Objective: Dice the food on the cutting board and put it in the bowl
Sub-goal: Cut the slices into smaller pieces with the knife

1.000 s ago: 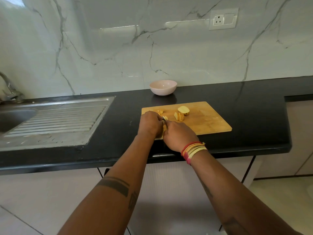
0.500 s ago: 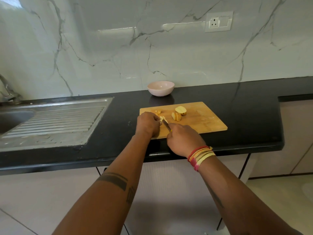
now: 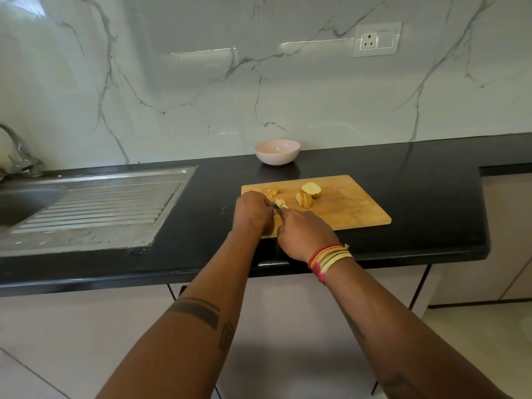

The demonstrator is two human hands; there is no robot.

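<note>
The dicing step is in hand, and nothing looks to have reached the bowl yet; its inside is not visible from this angle. The wooden cutting board lies on the black bench, just near of the bowl, which stands at the far edge against the marble wall.

At the board's left near corner the left hand curls down over a piece of the food, its fingers bent to steady it; what lies under the palm is hidden. The right hand grips the knife, fingers wrapped round the handle, with only a short part of the blade showing between the two hands. Just beyond the blade sits a small cluster of pale cut pieces, and a few more dice lie near the board's far left edge.

Two larger chunks wait uncut toward the middle of the board, right of the hands, close together.

By this layout the task is perhaps a third along. The next move calls for finishing the strokes on the held piece with the left fingertips kept tucked back from the edge, then drawing the chunks in one at a time before carrying everything to the bowl.
</note>
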